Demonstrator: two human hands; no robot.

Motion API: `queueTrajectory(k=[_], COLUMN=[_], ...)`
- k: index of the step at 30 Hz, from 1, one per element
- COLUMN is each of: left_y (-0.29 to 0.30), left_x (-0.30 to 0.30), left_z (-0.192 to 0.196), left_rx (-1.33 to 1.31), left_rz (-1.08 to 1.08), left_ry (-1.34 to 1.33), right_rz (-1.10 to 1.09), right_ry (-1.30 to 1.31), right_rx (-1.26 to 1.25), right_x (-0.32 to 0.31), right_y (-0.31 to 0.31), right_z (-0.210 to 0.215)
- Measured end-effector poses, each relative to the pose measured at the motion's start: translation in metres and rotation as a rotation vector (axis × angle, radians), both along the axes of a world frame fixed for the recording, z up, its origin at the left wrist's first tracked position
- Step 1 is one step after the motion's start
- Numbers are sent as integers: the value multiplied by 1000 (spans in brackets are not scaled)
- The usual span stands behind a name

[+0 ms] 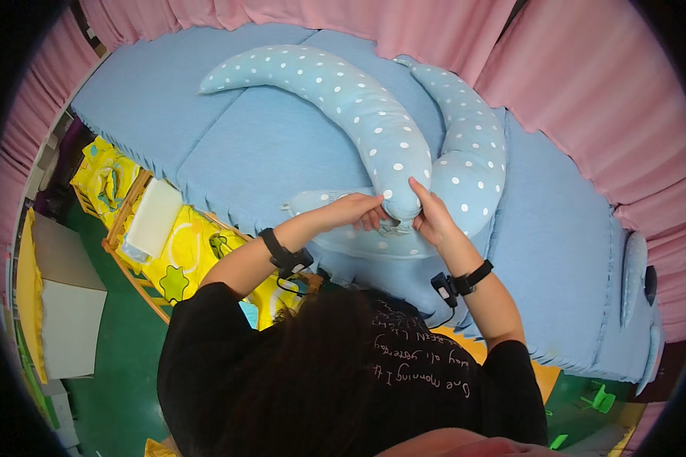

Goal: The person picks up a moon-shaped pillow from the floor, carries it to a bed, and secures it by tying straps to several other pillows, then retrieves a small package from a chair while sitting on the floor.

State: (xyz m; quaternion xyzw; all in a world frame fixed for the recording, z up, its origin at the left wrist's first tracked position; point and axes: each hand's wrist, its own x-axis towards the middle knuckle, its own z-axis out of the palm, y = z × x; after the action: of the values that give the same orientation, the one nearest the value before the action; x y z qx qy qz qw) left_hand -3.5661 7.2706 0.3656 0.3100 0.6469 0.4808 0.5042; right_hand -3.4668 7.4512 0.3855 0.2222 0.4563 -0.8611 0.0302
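A long crescent-shaped pillow (344, 87), light blue with white dots, arches over the blue-covered bed. At its near end, my left hand (360, 211) grips the left side with curled fingers. My right hand (436, 219) holds the same end from the right, its thumb on top; the fingers beneath are partly hidden. Under and behind it lies a second dotted pillow (480, 148), curved like a U, its near part passing below my hands. Something small and pale shows between my hands at the pillow's tip; I cannot make out what it is.
The blue bed (259, 145) fills the middle, with pink curtains (587, 84) along its far side. To the left stand a small wooden cot (136, 199) with yellow bedding (187, 251) and a white box (72, 327) on the green floor (129, 365).
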Motion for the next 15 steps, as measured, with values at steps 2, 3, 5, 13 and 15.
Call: queueTrajectory(k=[2,3,5,13,15], left_y=[-6,-9,-16,-56,-58], left_x=[2,1,-1,-25,-38], left_z=[-5,-9,-12,-21,-29], left_rx=[26,58,78,141,147], left_rz=[4,12,12,227,321], left_ry=[-12,-23,-37,32,23], right_rz=[-28,-53,-75,-263,-325], right_ry=[-25,-50,-52,131,238], right_rx=[59,49,109,409,490], right_x=[-12,-15,-22,-13,11], right_y=[-1,-4,-6,69,101], right_z=[-2,1,-1,59,94])
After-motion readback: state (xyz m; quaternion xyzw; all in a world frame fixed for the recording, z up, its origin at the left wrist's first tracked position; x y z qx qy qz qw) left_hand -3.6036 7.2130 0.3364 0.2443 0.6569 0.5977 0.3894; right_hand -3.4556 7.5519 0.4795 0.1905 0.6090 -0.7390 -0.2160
